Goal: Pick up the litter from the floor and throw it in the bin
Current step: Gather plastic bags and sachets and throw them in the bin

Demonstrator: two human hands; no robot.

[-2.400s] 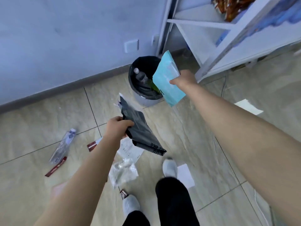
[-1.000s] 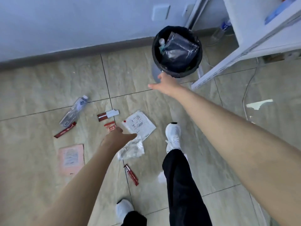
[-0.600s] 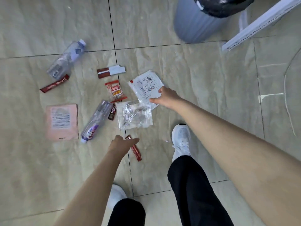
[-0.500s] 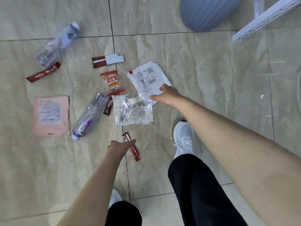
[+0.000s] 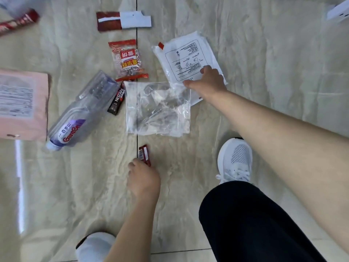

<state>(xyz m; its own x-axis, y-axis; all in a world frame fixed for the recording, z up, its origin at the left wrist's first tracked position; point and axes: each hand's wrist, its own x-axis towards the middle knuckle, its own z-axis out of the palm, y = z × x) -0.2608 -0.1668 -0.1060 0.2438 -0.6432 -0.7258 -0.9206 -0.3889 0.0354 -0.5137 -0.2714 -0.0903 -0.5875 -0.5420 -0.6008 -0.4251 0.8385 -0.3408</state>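
Litter lies spread on the tiled floor; the bin is out of view. My left hand (image 5: 144, 179) reaches down with its fingers curled over the near end of a small red sachet (image 5: 144, 154) that lies on a tile joint. My right hand (image 5: 208, 82) rests on a white printed packet (image 5: 186, 55), fingers on top and thumb stretched along its near edge. Touching that packet is a crumpled clear plastic bag (image 5: 157, 108). Further left lie a red snack packet (image 5: 128, 60), a dark Nescafe stick (image 5: 117, 101) and a clear plastic bottle (image 5: 81, 113).
A pink printed envelope (image 5: 20, 104) lies at the left edge, a red and white wrapper (image 5: 123, 20) at the top, and a red stick pack (image 5: 18, 21) at the top left. My white shoes (image 5: 236, 159) and dark trouser leg stand close by. A white shelf foot (image 5: 338, 13) shows top right.
I dropped the dark and teal bags into the bin, then bent down to the litter. Both hands came lower; the left reached the red sachet, the right stayed on the white packet.
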